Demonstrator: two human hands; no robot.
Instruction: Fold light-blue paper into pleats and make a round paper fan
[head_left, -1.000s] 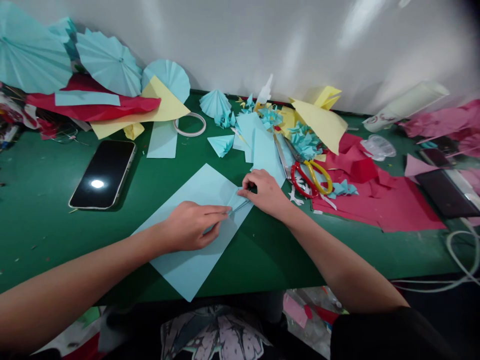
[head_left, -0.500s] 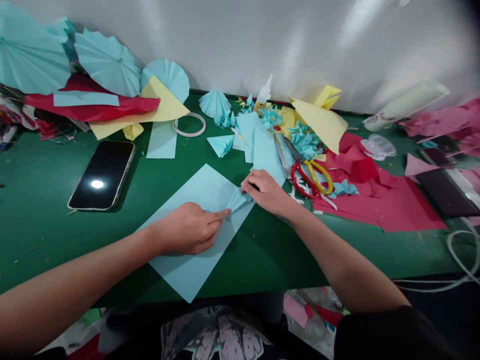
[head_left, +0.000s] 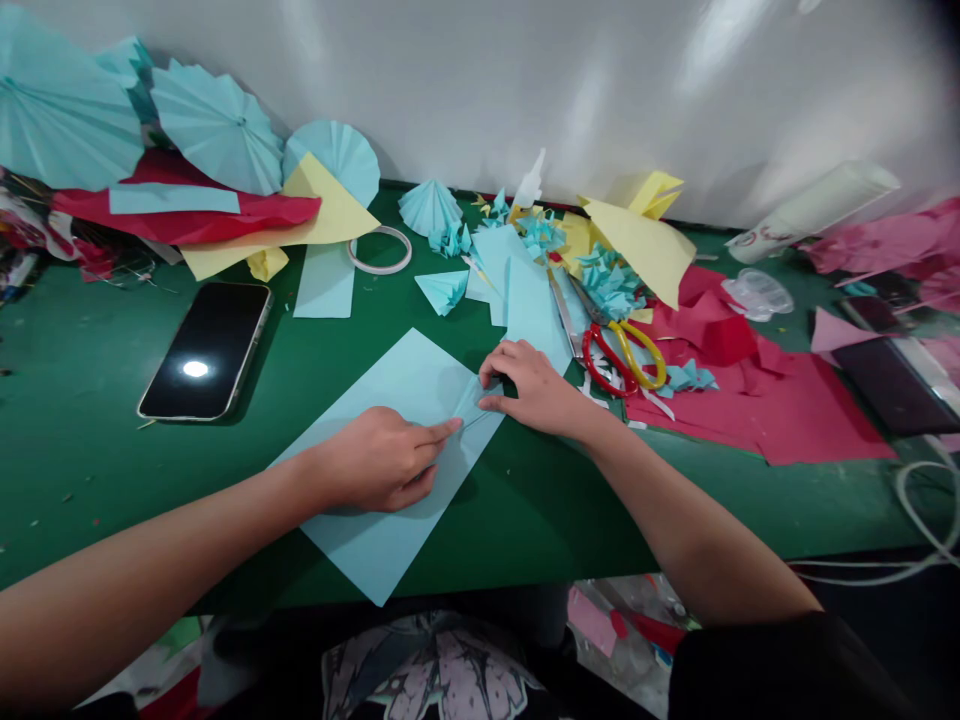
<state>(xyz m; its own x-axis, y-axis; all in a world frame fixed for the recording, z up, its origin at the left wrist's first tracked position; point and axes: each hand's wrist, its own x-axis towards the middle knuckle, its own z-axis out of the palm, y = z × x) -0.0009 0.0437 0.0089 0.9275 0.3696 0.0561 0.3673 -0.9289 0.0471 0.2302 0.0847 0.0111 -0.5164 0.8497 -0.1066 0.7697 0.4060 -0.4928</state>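
A light blue paper sheet (head_left: 390, 385) lies as a diamond on the green table (head_left: 90, 440), its right corner folded into narrow pleats. My left hand (head_left: 382, 460) rests on the sheet, fingers curled, with the index fingertip pressing the pleats. My right hand (head_left: 529, 388) pinches the pleated corner between thumb and fingers at the sheet's right tip.
A phone (head_left: 206, 348) lies at the left, a tape ring (head_left: 379, 249) behind the sheet. Red-and-yellow scissors (head_left: 622, 352) lie right of my right hand, beside red paper (head_left: 757, 405). Blue paper fans (head_left: 217, 125) and yellow sheets (head_left: 645, 245) crowd the back edge. A dark tablet (head_left: 892, 385) sits far right.
My right hand has shifted its pinch slightly along the pleated corner, and the pleats lie flatter. My left hand has stayed on the sheet.
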